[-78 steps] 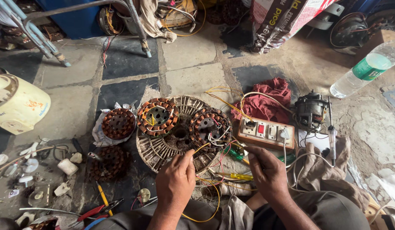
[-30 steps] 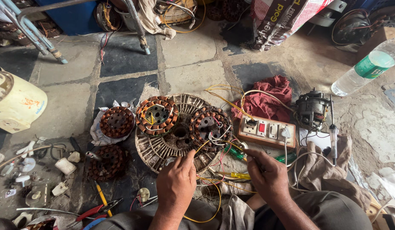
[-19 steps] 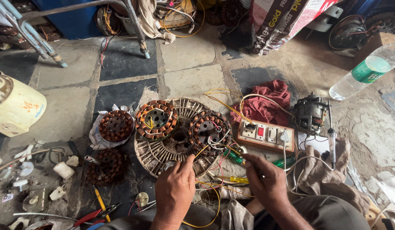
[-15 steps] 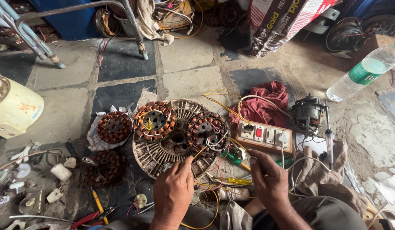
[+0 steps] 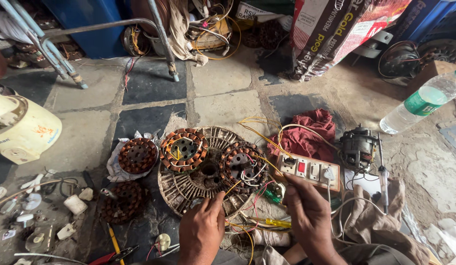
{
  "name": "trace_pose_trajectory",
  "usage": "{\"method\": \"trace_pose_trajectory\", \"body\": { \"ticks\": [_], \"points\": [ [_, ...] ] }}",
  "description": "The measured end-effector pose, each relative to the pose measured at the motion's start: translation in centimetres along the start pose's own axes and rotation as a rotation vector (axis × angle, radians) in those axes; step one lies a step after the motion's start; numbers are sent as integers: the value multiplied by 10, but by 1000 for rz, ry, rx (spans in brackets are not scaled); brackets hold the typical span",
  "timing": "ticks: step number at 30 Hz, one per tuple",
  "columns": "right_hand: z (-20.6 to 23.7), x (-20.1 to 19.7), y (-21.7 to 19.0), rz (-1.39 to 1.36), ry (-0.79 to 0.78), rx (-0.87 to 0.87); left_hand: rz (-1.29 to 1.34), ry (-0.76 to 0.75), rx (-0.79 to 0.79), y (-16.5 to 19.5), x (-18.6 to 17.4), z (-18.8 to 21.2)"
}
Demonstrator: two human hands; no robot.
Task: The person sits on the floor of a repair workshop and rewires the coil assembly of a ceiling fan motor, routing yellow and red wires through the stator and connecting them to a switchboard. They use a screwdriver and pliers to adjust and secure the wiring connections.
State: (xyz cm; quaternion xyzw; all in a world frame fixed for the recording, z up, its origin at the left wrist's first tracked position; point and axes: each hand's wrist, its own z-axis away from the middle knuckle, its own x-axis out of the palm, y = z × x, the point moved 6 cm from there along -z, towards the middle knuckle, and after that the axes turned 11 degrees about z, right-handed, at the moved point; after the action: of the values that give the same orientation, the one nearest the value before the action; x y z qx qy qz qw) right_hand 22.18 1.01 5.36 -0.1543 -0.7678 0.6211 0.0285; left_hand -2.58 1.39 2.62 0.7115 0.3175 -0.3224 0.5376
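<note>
Head view looked straight down at my two hands over a cluttered stone floor. My left hand had its fingers curled against the near rim of the round, ribbed, dirty-white metal fan housing, apparently pinching a thin yellow wire there (what sat under the fingertips I could not tell). My right hand was half closed, with its index finger stretched up to the lower edge of the cream rectangular switchboard with a red rocker switch; whether it gripped any lead was hidden. On the housing sat two copper-wound stators: the one with the orange-banded winding to the left, and the darker one with loose white and red leads just beside it, near the switchboard.

To do this well, I judged the bare wire ends had to be kept apart and only one lead moved at a time, with the left hand steadying the housing. A green-handled screwdriver lay between my hands, close enough to snag the wires. The red crumpled cloth lay behind the board.
</note>
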Motion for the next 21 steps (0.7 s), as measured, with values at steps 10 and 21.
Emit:
{"method": "trace_pose_trajectory", "body": {
  "ticks": [10, 21],
  "points": [
    [-6, 9, -27, 416, 84, -123, -2, -7, 7, 0, 3, 1],
    [-6, 9, -22, 325, 92, -104, 15, 24, 66, 2, -1, 3]
  ]
}}
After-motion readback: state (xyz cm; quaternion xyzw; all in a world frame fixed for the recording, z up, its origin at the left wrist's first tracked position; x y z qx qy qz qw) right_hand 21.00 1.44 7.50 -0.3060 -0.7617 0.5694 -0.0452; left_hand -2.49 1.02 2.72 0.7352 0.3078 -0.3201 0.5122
